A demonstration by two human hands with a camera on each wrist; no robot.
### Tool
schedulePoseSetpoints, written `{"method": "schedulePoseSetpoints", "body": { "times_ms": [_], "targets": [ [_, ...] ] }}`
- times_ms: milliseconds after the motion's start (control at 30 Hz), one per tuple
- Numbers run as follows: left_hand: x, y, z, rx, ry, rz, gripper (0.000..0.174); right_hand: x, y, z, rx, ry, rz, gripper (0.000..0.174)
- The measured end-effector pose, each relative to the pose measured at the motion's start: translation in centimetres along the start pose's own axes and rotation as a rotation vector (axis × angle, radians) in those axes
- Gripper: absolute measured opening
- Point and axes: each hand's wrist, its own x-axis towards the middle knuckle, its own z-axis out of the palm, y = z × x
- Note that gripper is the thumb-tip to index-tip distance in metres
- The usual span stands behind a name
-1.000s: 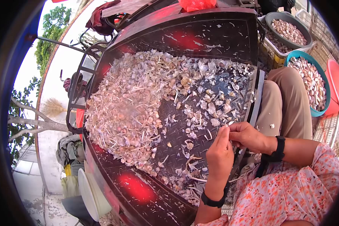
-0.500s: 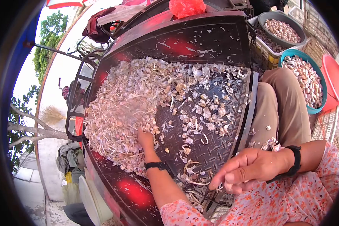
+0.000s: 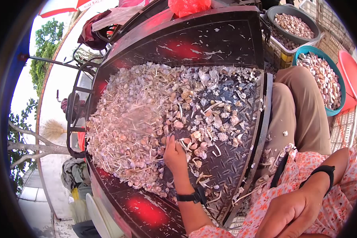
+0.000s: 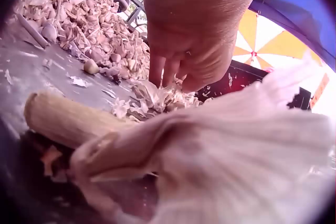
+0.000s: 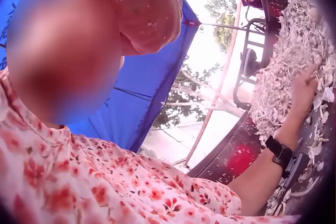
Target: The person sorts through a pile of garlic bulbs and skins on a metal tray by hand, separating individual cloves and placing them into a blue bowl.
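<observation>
My left hand (image 3: 174,156) reaches down at the near edge of the garlic pile (image 3: 127,119), fingers pointing into loose cloves and skins. In the left wrist view its fingers (image 4: 170,69) point straight down among papery garlic skins (image 4: 152,95). Large and blurred before that camera lies a dry garlic stalk (image 4: 73,121) with pale skin. My right hand (image 3: 287,214) is back near my lap, seen from its back; its fingers are mostly hidden, so I cannot tell what it holds. In its own wrist view the right hand (image 5: 149,16) shows only in part.
The pile lies in a dark metal cart bed (image 3: 218,43) with raised sides. At right stand a teal basin (image 3: 342,85) of cloves, a grey basin (image 3: 317,29) of cloves and a red tub (image 3: 353,75). Garlic scraps (image 3: 222,137) are strewn over the ridged floor.
Both hands were together at the bed's edge, then the left reached into the pile. It has since drawn back toward me, with loose cloves now beside it. The right has lowered toward the lap.
</observation>
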Motion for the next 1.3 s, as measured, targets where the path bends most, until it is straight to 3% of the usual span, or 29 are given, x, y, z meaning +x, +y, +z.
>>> {"method": "schedulePoseSetpoints", "body": {
  "times_ms": [67, 167, 300, 367, 500, 567, 633, 700, 733, 800, 900, 1000, 1100, 1133, 1233, 1300],
  "targets": [
    [0.8, 0.7, 0.0, 0.019, 0.015, -0.124, 0.025, -0.3, -0.5, -0.1, -0.092, -0.053, -0.021, 0.020],
    [3.0, 1.8, 0.8, 0.228, -0.136, -0.140, 0.021, -0.5, -0.9, 0.0, -0.194, -0.045, -0.130, 0.020],
    [5.8, 1.0, 3.4, 0.363, -0.204, -0.068, 0.020, -0.9, -0.8, 0.1, -0.275, -0.014, -0.221, 0.019],
    [6.6, 0.8, 4.0, 0.457, -0.220, -0.130, 0.018, -1.1, -0.4, 0.2, -0.244, 0.031, -0.267, 0.020],
    [7.8, 0.4, 4.0, 0.480, -0.197, -0.033, 0.012, -1.2, 0.3, -0.3, -0.154, 0.047, -0.200, 0.017],
    [7.4, 0.0, 3.3, 0.420, -0.153, 0.010, 0.013, -1.2, 1.9, -1.9, -0.181, 0.059, -0.168, 0.026],
    [6.9, 0.7, 2.5, 0.232, -0.129, -0.062, 0.012, -1.8, 2.2, -3.5, 0.115, 0.373, 0.034, 0.021],
    [5.9, 0.6, 2.5, 0.230, -0.109, -0.044, 0.015, -1.3, 3.7, -7.7, 0.406, 0.365, -0.042, 0.021],
    [5.4, 0.8, 2.6, 0.173, -0.049, -0.048, 0.017, -1.2, 4.2, -8.7, 0.405, 0.365, -0.038, 0.021],
    [5.1, 0.7, 2.7, 0.114, 0.014, -0.056, 0.020, -0.6, 4.5, -9.8, 0.182, 0.709, -0.010, 0.022],
    [6.2, 0.4, 4.3, 0.137, 0.076, -0.145, 0.026, -0.1, 4.6, -9.8, 0.130, 0.867, 0.074, 0.023],
    [8.3, -0.3, 5.9, 0.257, -0.052, -0.111, 0.029, -0.6, 4.9, -10.3, 0.121, 0.866, 0.072, 0.021],
    [9.1, -0.7, 6.4, 0.261, -0.078, -0.003, 0.026, -0.9, 4.8, -11.1, 0.155, 0.841, 0.036, 0.018],
    [9.0, 0.1, 6.1, 0.255, -0.082, -0.061, 0.023, -0.9, 4.6, -11.4, 0.178, 0.830, 0.019, 0.018],
    [8.5, 0.2, 5.3, 0.156, -0.051, -0.001, 0.022, -0.5, 4.8, -12.8, 0.145, 0.882, 0.023, 0.018],
    [7.4, -0.1, 4.8, 0.278, -0.075, -0.014, 0.022, 0.6, 5.4, -13.9, 0.117, 0.910, 0.051, 0.017]
  ]
}}
